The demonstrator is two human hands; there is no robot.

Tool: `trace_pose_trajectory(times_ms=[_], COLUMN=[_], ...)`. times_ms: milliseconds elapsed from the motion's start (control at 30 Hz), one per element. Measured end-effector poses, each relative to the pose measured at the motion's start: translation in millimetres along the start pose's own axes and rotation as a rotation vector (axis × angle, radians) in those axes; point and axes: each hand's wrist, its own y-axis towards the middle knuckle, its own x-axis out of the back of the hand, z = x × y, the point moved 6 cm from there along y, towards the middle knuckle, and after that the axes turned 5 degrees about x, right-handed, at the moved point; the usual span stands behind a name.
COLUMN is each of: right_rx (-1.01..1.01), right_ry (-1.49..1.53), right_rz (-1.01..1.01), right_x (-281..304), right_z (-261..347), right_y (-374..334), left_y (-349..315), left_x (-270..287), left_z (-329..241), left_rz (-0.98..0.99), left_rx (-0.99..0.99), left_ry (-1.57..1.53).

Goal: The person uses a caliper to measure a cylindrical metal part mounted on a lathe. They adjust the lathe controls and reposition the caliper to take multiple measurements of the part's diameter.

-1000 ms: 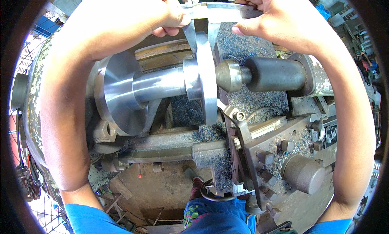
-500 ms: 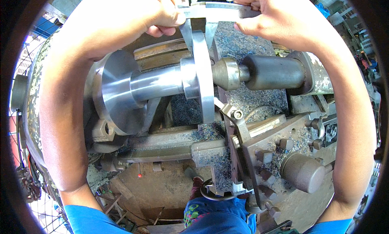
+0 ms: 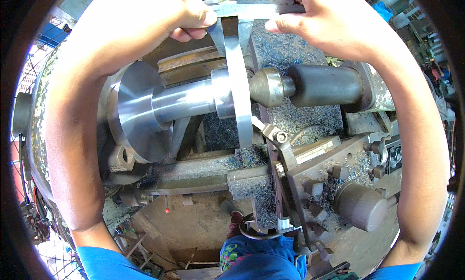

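Observation:
A silver vernier caliper (image 3: pixel 254 8) is held across the far side of a lathe, its two jaws pointing down on either side of the rim of a shiny metal flange (image 3: pixel 240 93). The left jaw lies close to the rim, and a gap shows at the right jaw; contact cannot be made out. My left hand (image 3: pixel 186 13) is closed on the caliper's left end, thumb pressed to it. Around the right part of its beam my right hand (image 3: pixel 310 16) is closed, thumb below and fingers above. The flange is one end of a turned shaft (image 3: pixel 186 101).
A cone-shaped centre (image 3: pixel 267 87) and a dark tailstock barrel (image 3: pixel 327 86) stand right of the flange. Close to its lower edge is a cutting tool holder (image 3: pixel 280 137) on the tool post (image 3: pixel 358 205). Metal chips cover the carriage (image 3: pixel 256 202). A larger disc (image 3: pixel 138 110) is at left.
My right hand has slid left along the caliper, its thumb now nearer the jaws. The caliper and the view have shifted slightly; the jaws still straddle the flange rim.

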Motion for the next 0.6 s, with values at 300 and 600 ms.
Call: trace_pose_trajectory(times_ms=[300, 600], right_rx=[0.019, 0.023], right_ry=[-0.010, -0.044], right_rz=[0.019, -0.014], right_x=[-2.0, -6.5], right_z=[-4.1, -4.7], right_y=[4.9, 4.1], left_y=[4.8, 2.3], left_x=[7.2, 9.0], left_z=[6.5, 8.3], left_rz=[0.095, 0.070], left_rx=[0.074, 0.066], left_ry=[-0.117, -0.130])
